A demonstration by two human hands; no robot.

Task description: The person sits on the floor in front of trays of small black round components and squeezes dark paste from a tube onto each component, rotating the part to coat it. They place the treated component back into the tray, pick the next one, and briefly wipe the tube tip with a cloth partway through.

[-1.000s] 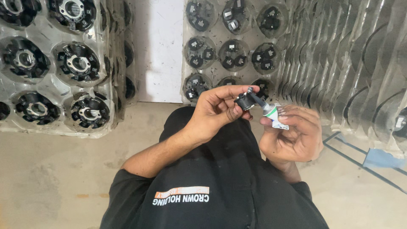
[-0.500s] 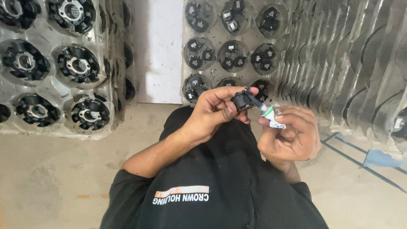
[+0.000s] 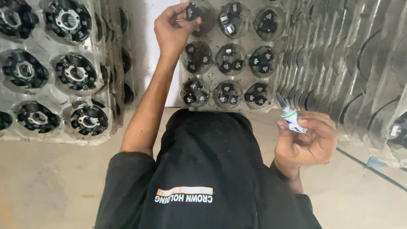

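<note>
My left hand (image 3: 173, 27) is stretched out to the far end of a clear plastic tray (image 3: 247, 41) and pinches a small black part (image 3: 191, 10) over the tray's top-left cell. The tray's round cells hold several similar small black parts. My right hand (image 3: 304, 143) stays close to my body on the right, closed around a small white glue tube (image 3: 289, 113) whose grey pointed nozzle aims upward. The two hands are far apart. My black shirt fills the lower middle of the view.
On the left stands a stack of clear trays (image 3: 42, 46) holding black ring-shaped parts with metal centres (image 3: 76, 73). On the right, several clear trays (image 3: 339, 63) lean in a row. A concrete floor (image 3: 51, 182) lies below, with a blue line (image 3: 373, 169) at right.
My left hand has moved away from the tube, up and to the left, carrying the black part to the tray's top-left cell. My right hand keeps the tube and has sunk slightly.
</note>
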